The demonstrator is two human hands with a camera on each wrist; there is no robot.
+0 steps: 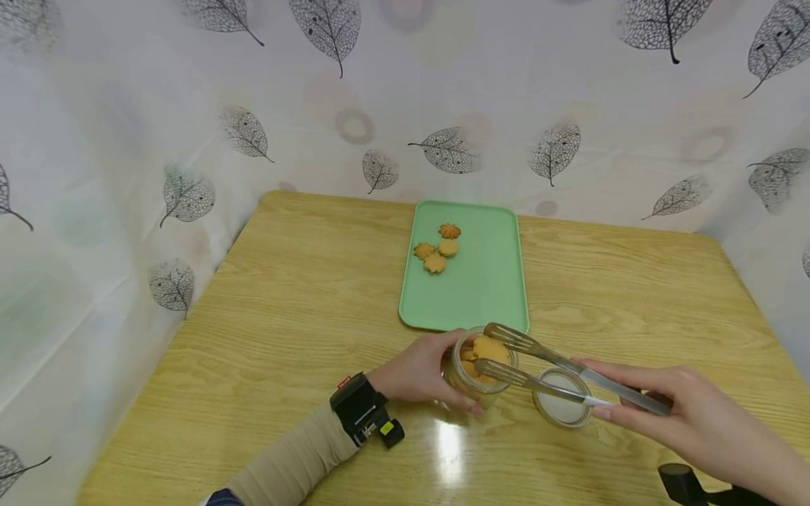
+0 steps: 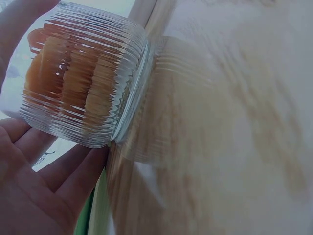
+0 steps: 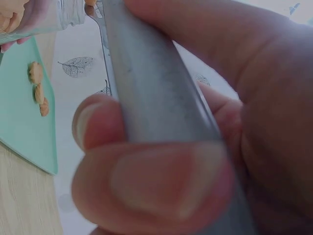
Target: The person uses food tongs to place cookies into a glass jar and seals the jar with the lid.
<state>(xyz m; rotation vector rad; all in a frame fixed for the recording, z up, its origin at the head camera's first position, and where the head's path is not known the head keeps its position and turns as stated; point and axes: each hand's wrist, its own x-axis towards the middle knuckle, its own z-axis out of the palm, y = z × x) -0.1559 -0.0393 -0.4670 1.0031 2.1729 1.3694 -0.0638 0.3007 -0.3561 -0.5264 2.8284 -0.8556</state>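
Note:
My left hand (image 1: 420, 372) grips a ribbed glass jar (image 2: 132, 63) with its thumb and fingers curled round the sides. Inside the jar lie several golden cookies (image 1: 491, 348), piled up near the mouth in the head view. Metal tongs (image 1: 557, 372) are held in my right hand (image 1: 696, 414), thumb on one arm and fingers on the other. Their two slotted tips stand apart over the jar's mouth, one on each side of the top cookie. Part of the jar's rim is hidden behind the tongs.
Beyond the jar lies a green tray (image 1: 490, 281) with several flower-shaped cookies (image 1: 434, 263) on its left half. A round lid (image 1: 562, 414) rests on the wooden table (image 1: 304, 295) right of the jar, partly under the tongs. A leaf-patterned cloth (image 1: 304, 98) hangs behind the table.

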